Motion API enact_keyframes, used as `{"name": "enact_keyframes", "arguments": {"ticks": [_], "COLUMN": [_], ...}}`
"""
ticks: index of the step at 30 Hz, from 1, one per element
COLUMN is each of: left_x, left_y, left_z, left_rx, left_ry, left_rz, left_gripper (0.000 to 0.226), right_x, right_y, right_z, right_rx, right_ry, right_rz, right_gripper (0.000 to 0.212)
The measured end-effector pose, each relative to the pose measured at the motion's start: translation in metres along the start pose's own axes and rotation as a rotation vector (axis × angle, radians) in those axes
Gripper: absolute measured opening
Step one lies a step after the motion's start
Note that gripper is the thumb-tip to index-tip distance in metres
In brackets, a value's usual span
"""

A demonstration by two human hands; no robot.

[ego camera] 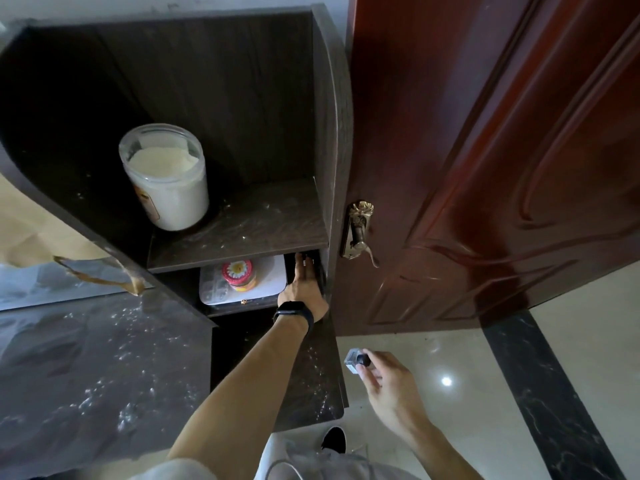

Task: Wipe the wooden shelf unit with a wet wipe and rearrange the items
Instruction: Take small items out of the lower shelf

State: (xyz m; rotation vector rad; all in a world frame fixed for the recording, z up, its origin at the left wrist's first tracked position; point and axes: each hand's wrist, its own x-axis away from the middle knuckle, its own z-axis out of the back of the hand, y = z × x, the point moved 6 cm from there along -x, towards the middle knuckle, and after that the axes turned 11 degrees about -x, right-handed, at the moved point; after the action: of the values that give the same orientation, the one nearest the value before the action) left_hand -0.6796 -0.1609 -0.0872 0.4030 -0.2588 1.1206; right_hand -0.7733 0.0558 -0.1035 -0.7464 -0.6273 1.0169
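Observation:
The dark wooden shelf unit (242, 223) stands open in front of me, its boards speckled with white dust. A clear jar of white powder (166, 174) stands on the upper shelf. On the lower shelf, a small red-lidded jar (239, 273) sits on a flat white item (270, 278). My left hand (303, 289), with a black band on the wrist, reaches into the right end of the lower shelf beside a dark object (317, 268); its fingertips are lost in shadow. My right hand (384, 379) hovers low over the floor and pinches a small grey and black object (356, 362).
A red-brown door (485, 150) with a brass handle (360, 233) stands close against the unit's right side. A dusty grey marbled counter (86, 375) lies to the left, with torn brown paper (31, 230) above it. Glossy floor tiles (450, 393) and my shoe (334, 439) are below.

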Motion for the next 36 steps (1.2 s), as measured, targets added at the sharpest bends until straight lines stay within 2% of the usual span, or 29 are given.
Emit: {"name": "enact_keyframes", "arguments": {"ticks": [3,6,9,11,13,15,19,21,23,26,29,36], "left_x": [0.028,0.072,0.111,0.129,0.139,0.142,0.157,0.159,0.153,0.143,0.138,0.138], "left_y": [-0.009,-0.034,-0.067,-0.088,-0.104,-0.114,-0.125,-0.128,-0.132,-0.138,-0.137,-0.135], "left_z": [0.009,0.019,0.038,0.06,0.079,0.087,0.097,0.1,0.098,0.091,0.087,0.087], "left_rx": [0.102,0.135,0.006,-0.096,-0.201,-0.276,-0.22,-0.246,-0.271,-0.263,-0.231,-0.188], "left_ry": [0.097,0.317,0.644,0.77,0.825,0.835,0.964,0.933,0.831,0.731,0.711,0.677], "left_rz": [-0.027,-0.047,-0.07,-0.013,0.009,-0.003,0.013,0.04,0.078,0.122,0.136,0.143], "left_gripper": [0.065,0.044,0.058,0.076,0.08,0.074,0.066,0.079,0.092,0.105,0.105,0.104], "right_x": [-0.021,-0.053,-0.087,-0.109,-0.128,-0.14,-0.146,-0.145,-0.133,-0.101,-0.083,-0.095], "right_y": [-0.019,-0.052,-0.092,-0.115,-0.126,-0.128,-0.115,-0.108,-0.103,-0.099,-0.095,-0.091], "right_z": [-0.004,-0.023,-0.046,-0.056,-0.066,-0.073,-0.083,-0.082,-0.078,-0.082,-0.095,-0.106], "right_rx": [0.122,0.23,0.369,0.477,0.591,0.664,0.667,0.61,0.519,0.5,0.556,0.624], "right_ry": [-0.006,-0.046,-0.059,-0.089,-0.125,-0.149,-0.124,-0.106,-0.09,-0.114,-0.169,-0.167], "right_rz": [0.049,0.127,0.252,0.252,0.216,0.164,0.12,0.114,0.103,0.109,0.086,0.06], "right_gripper": [0.022,0.02,0.027,0.027,0.031,0.038,0.041,0.052,0.064,0.063,0.067,0.073]}}
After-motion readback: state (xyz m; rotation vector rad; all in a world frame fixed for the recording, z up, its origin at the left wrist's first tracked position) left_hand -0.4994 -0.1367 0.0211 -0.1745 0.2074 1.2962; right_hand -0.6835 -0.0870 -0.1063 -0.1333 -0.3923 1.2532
